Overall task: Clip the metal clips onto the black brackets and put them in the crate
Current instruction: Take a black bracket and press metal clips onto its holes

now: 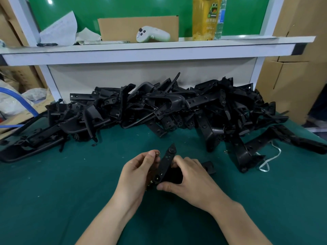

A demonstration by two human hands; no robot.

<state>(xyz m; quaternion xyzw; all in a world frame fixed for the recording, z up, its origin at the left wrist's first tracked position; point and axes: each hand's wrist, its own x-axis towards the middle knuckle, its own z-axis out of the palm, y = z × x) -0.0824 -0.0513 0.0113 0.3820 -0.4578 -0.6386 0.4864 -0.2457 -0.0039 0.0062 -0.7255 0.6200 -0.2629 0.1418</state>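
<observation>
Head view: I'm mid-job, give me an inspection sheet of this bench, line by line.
surface: green mat, small specks of debris on it.
job's things: black bracket held above the mat; metal clip beside its upper end; bracket pile behind; crate not in view.
clutter: white cord right of the pile.
grips: left hand pinches the metal clip; right hand holds the black bracket.
cables: blue hose at far left.
surroundings: shelf with controller and bottle; cardboard boxes at right.

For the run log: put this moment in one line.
left hand pinches metal clip; right hand grips black bracket; clip beside bracket
</observation>
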